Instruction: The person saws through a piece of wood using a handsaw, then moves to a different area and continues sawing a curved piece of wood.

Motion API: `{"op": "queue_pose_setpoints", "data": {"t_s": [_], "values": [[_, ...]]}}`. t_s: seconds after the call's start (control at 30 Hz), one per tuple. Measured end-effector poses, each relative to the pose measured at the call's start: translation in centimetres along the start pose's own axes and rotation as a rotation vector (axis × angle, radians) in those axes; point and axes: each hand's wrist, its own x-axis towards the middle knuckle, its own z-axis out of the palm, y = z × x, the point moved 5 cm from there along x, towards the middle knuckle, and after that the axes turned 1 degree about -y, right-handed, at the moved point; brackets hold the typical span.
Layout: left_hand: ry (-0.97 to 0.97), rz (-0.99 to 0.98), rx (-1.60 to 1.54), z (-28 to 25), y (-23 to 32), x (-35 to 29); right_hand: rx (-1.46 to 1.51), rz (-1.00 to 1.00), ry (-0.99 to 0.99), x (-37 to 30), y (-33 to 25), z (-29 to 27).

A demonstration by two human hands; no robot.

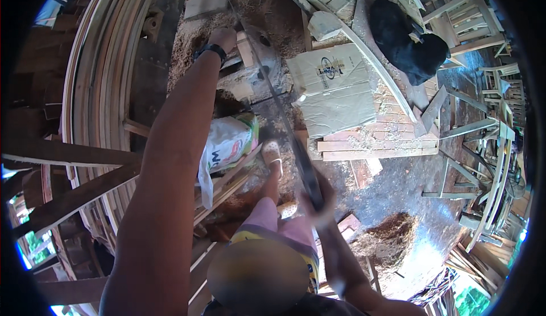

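Observation:
My right hand (319,197), slightly blurred, is closed round the near, thick end of a long handsaw (272,88). Its thin dark blade is seen almost edge-on and runs up and away to the left, past my left hand. With my left arm stretched far forward, my left hand (223,39) is closed at a short pale piece of wood (245,50), just left of the blade. Its fingertips are mostly hidden. A grey, dusty support (267,51) lies under the wood. Whether the blade touches the wood, I cannot tell.
Long boards (105,71) stand stacked at left. A white plastic sack (227,142) lies by my foot. Flattened cardboard (335,97) covers a slatted wooden panel (381,139) at right, near a black object (404,40). Sawdust (392,236) is heaped on the floor; wooden chair frames (472,23) stand beyond.

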Motion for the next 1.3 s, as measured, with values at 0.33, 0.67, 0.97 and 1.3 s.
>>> {"op": "queue_pose_setpoints", "data": {"t_s": [0.33,0.67,0.97,1.3], "values": [[0.130,-0.079,-0.622,4.4,-2.1,1.7,-0.013,-0.051,0.120,15.6,1.1,6.0],[-0.007,-0.020,-0.144,1.7,-1.2,1.3,-0.023,0.018,0.011,-0.1,0.0,-0.6],[0.146,-0.121,-0.558,1.2,-1.4,0.6,-0.020,0.153,0.035,12.9,2.5,4.8],[0.006,-0.080,-0.227,1.2,-0.4,0.5,-0.114,0.091,0.010,2.9,1.8,1.2]]}}
